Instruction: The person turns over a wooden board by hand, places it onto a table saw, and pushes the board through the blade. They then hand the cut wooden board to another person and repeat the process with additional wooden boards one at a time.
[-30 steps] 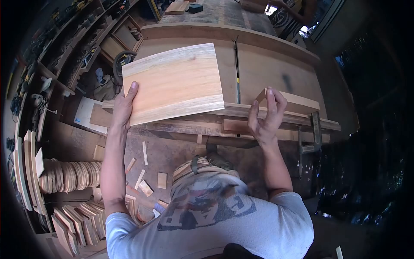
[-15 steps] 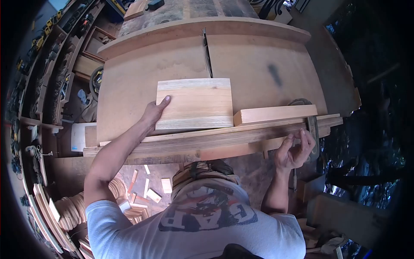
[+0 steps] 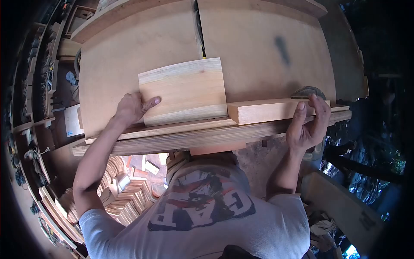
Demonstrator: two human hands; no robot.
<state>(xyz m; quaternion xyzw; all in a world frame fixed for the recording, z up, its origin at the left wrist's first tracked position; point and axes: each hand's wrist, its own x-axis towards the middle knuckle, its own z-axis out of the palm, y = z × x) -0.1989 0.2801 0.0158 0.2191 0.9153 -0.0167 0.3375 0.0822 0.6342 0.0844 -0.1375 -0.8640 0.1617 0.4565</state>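
Observation:
A rectangular pale wooden board (image 3: pixel 183 90) lies on a broad wooden panel, its near edge by the front rail. My left hand (image 3: pixel 136 108) grips the board's left edge, thumb on top and fingers at the side. To the right, a thick wooden block (image 3: pixel 263 111) rests along the front rail, close to the board's near right corner. My right hand (image 3: pixel 308 125) is raised in front of the block's right end, thumb and fingers apart with nothing seen between them. Partly behind it is a metal clamp (image 3: pixel 309 91) at the block's right end.
The broad panel (image 3: pixel 263 47) has a dark slot (image 3: pixel 199 28) running from its far side towards the board. A layered wooden rail (image 3: pixel 181 140) spans its front. Shelves with tools stand at left. Stacked wood pieces (image 3: pixel 131 200) lie below on the left.
My view has tipped down and closer. The board is now slightly tilted, with my left hand still on its left edge. My right hand has risen to the block's right end.

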